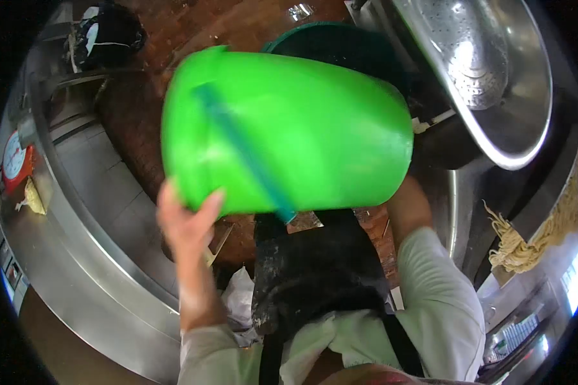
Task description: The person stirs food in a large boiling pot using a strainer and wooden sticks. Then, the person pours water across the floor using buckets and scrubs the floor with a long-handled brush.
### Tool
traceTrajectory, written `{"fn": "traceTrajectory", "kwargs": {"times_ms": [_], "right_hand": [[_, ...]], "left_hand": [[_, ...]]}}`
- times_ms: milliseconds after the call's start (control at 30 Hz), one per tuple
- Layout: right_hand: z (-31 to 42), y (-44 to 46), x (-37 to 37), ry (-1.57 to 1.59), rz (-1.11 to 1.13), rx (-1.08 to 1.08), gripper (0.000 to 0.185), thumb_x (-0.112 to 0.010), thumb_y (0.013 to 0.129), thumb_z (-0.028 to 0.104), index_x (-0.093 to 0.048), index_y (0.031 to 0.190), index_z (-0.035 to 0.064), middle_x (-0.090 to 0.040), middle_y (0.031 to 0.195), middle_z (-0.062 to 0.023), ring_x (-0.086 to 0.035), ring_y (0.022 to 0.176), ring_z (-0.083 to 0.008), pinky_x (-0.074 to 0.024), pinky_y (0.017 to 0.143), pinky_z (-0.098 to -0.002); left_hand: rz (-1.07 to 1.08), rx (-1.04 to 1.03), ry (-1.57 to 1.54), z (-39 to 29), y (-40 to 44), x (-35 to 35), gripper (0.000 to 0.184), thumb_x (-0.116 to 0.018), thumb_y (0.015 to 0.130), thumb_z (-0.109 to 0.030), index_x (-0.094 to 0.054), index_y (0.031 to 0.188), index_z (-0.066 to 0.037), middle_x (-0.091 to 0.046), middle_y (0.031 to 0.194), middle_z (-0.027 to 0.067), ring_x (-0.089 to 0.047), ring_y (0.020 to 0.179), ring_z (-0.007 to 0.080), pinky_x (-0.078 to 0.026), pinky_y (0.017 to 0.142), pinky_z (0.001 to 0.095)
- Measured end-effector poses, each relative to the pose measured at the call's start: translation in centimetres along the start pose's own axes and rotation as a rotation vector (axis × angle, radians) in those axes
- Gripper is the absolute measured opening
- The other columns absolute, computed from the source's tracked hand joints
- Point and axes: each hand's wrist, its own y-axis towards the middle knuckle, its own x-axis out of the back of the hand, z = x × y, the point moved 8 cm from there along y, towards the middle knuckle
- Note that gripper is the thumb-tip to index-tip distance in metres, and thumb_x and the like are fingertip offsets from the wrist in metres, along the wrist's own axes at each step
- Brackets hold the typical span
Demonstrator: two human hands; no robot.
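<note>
A bright green bucket is held tipped on its side in the air in front of me, smeared by motion. Its teal handle hangs slantwise across the near wall. My left hand grips the bucket near its rim at the left end, thumb spread against the wall. At the other end, my right forearm reaches up behind the base, and the bucket hides the right hand and its fingers. Whatever is inside the bucket cannot be seen from here.
Beyond the bucket stands a dark green tub on the brown tiled floor. A large metal bowl is at upper right, and noodles lie at right. A steel counter curves along the left, with a red dial scale.
</note>
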Motion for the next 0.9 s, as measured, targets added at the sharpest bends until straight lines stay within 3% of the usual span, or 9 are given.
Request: {"fn": "traceTrajectory", "kwargs": {"times_ms": [167, 267, 333, 367, 467, 633, 700, 800, 900], "right_hand": [[4.0, -13.1, 6.3, 0.85, -0.047, -0.208, 0.063, -0.059, 0.094, 0.035, -0.039, 0.145, 0.0047, -0.041, 0.147, -0.0166, -0.043, 0.132, -0.0293, -0.0411, 0.105, -0.0419], [8.1, -19.3, 6.6, 1.119, -0.071, -0.145, 0.061, -0.055, 0.097, 0.039, -0.04, 0.144, 0.0034, -0.043, 0.146, -0.0144, -0.043, 0.132, -0.0266, -0.0403, 0.105, -0.0409], [9.7, -20.6, 5.4, 1.056, -0.087, -0.146, 0.066, -0.053, 0.098, 0.047, -0.04, 0.144, 0.0012, -0.041, 0.147, -0.0133, -0.041, 0.134, -0.0253, -0.0361, 0.109, -0.0396], [6.6, -19.2, 5.0, 0.767, -0.133, -0.229, 0.078, -0.054, 0.094, 0.057, -0.038, 0.145, 0.0011, -0.04, 0.149, -0.0115, -0.041, 0.134, -0.0246, -0.0394, 0.105, -0.0394], [6.6, -16.5, 4.2, 0.594, -0.151, -0.25, 0.078, -0.055, 0.093, 0.059, -0.037, 0.147, 0.0051, -0.044, 0.147, -0.011, -0.045, 0.131, -0.0267, -0.0407, 0.104, -0.039], [8.0, -15.6, 3.9, 0.407, -0.214, -0.128, 0.07, -0.053, 0.096, 0.054, -0.037, 0.148, 0.0091, -0.052, 0.14, -0.014, -0.052, 0.125, -0.0298, -0.0428, 0.102, -0.039], [6.4, -14.7, 4.1, 0.239, -0.275, -0.334, 0.065, -0.054, 0.097, 0.048, -0.038, 0.145, 0.0081, -0.054, 0.135, -0.0146, -0.054, 0.121, -0.0295, -0.0448, 0.098, -0.0406], [4.2, -13.1, 1.9, 0.614, -0.22, -0.342, 0.063, -0.058, 0.097, 0.044, -0.038, 0.144, 0.0076, -0.054, 0.133, -0.013, -0.055, 0.118, -0.0294, -0.0473, 0.094, -0.0407], [2.0, -10.0, 1.6, 0.57, -0.249, -0.147, 0.061, -0.061, 0.096, 0.042, -0.04, 0.142, 0.0073, -0.054, 0.131, -0.0106, -0.055, 0.116, -0.0275, -0.0508, 0.086, -0.039]], "left_hand": [[0.355, -0.026, -0.159, -0.8, 4.6, -13.9, 0.051, -0.077, 0.076, -0.02, -0.058, 0.121, -0.002, -0.068, 0.106, 0.0133, -0.066, 0.101, 0.0216, -0.049, 0.089, 0.0331], [0.379, -0.078, 0.037, -1.0, 8.2, -16.6, 0.057, -0.072, 0.081, -0.037, -0.057, 0.123, -0.001, -0.068, 0.11, 0.0217, -0.065, 0.106, 0.035, -0.051, 0.088, 0.0391], [0.42, 0.009, 0.069, 0.6, 10.8, -18.6, 0.063, -0.07, 0.081, -0.046, -0.058, 0.121, 0.0, -0.068, 0.109, 0.0238, -0.065, 0.104, 0.0381, -0.051, 0.087, 0.042], [0.433, 0.047, 0.089, 1.5, 12.3, -19.6, 0.066, -0.069, 0.081, -0.051, -0.059, 0.121, 0.001, -0.068, 0.108, 0.0249, -0.065, 0.104, 0.0396, -0.052, 0.086, 0.0434], [0.289, 0.003, 0.307, 4.7, 16.1, -22.1, 0.071, -0.067, 0.08, -0.06, -0.063, 0.115, 0.001, -0.069, 0.102, 0.0264, -0.066, 0.099, 0.0416, -0.052, 0.085, 0.0455], [0.329, -0.022, 0.257, 8.0, 17.4, -25.0, 0.074, -0.064, 0.08, -0.065, -0.066, 0.109, 0.003, -0.067, 0.097, 0.0296, -0.066, 0.097, 0.0416, -0.052, 0.086, 0.0459], [0.357, -0.031, 0.251, 7.6, 17.7, -25.9, 0.077, -0.063, 0.078, -0.068, -0.066, 0.107, 0.004, -0.067, 0.095, 0.0309, -0.066, 0.096, 0.0421, -0.052, 0.086, 0.0471], [0.346, -0.031, 0.329, 10.0, 18.6, -27.2, 0.078, -0.063, 0.078, -0.069, -0.065, 0.108, 0.004, -0.067, 0.095, 0.0304, -0.066, 0.095, 0.0419, -0.052, 0.086, 0.0473], [0.339, 0.044, 0.411, 12.3, 19.1, -28.2, 0.079, -0.062, 0.078, -0.07, -0.066, 0.106, 0.004, -0.068, 0.095, 0.0283, -0.067, 0.093, 0.0413, -0.053, 0.085, 0.0472]]}}
